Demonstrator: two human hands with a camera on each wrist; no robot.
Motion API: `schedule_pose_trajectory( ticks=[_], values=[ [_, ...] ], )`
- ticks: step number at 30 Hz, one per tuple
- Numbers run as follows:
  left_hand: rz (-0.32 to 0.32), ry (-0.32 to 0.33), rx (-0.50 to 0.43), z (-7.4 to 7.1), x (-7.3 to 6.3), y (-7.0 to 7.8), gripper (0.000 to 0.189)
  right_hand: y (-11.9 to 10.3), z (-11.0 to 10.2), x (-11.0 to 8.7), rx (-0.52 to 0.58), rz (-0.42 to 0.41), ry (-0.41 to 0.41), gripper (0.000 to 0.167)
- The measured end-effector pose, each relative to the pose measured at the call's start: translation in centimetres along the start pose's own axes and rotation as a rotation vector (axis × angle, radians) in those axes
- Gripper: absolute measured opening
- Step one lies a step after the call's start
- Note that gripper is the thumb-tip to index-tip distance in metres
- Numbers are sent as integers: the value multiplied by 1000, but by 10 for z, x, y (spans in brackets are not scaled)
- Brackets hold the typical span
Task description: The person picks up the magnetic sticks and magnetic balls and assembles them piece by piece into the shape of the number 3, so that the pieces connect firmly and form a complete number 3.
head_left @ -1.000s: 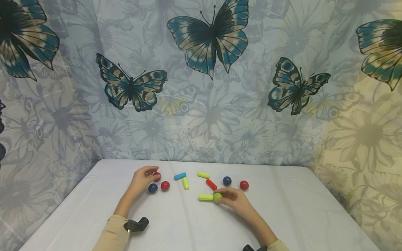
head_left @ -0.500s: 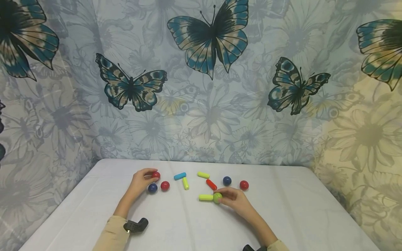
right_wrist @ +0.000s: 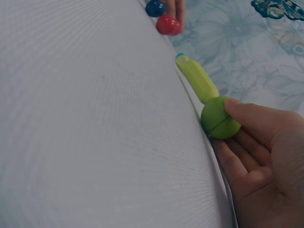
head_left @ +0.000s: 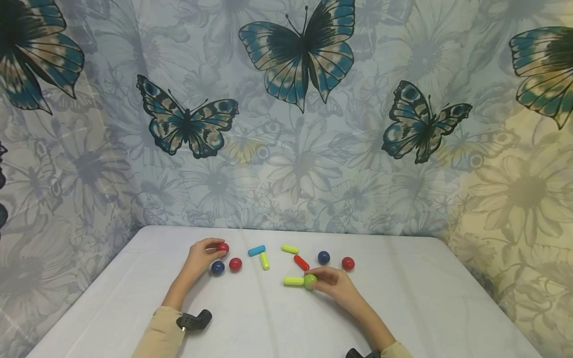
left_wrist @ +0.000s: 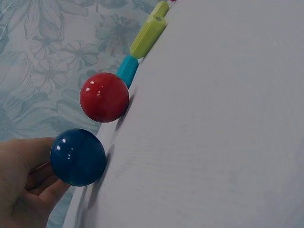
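Observation:
At the back left of the table, my left hand point(head_left: 202, 255) pinches a red ball point(head_left: 223, 247) between thumb and fingers. A dark blue ball point(head_left: 217, 268) and a second red ball point(head_left: 235, 264) sit just in front of it. In the left wrist view the blue ball point(left_wrist: 78, 157) covers the fingertips and the gripped ball. My right hand point(head_left: 333, 285) holds a green ball point(head_left: 310, 282) at the table's middle. A seam line crosses that green ball point(right_wrist: 220, 118) in the right wrist view. It appears to touch the end of a yellow-green ribbed stick point(head_left: 293, 281).
Behind lie a blue stick point(head_left: 256, 251), two more yellow-green sticks point(head_left: 264, 261) and a red stick point(head_left: 301, 262) close to my right fingertips. Farther right are another blue ball point(head_left: 324, 257) and another red ball point(head_left: 347, 263). A butterfly-print curtain point(head_left: 304, 189) hangs behind the white table point(head_left: 250, 323).
Held in my left hand, the red ball has shifted slightly, dipping toward me and then back a little. The right hand and the green ball have stayed in place.

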State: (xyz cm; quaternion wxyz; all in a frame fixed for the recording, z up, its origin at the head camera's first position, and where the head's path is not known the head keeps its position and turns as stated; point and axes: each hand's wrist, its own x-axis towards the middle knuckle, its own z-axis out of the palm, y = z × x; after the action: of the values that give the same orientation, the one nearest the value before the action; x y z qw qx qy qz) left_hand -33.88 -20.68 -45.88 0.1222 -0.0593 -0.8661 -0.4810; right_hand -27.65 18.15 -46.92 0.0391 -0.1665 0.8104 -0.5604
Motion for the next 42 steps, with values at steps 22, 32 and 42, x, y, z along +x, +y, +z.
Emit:
schedule_pose_trajectory(
  ticks=[22, 32, 42],
  values=[
    [28, -147, -78, 12, -2, 44, 39, -1, -1, -1, 17, -3, -12, 37],
    [64, -279, -132, 24, -5, 55, 37, -1, 0, -1, -1, 10, -4, 36],
    [106, -404, -107, 38, -8, 60, 36, -3, 0, -2, 7, 14, 0, 36]
  ],
)
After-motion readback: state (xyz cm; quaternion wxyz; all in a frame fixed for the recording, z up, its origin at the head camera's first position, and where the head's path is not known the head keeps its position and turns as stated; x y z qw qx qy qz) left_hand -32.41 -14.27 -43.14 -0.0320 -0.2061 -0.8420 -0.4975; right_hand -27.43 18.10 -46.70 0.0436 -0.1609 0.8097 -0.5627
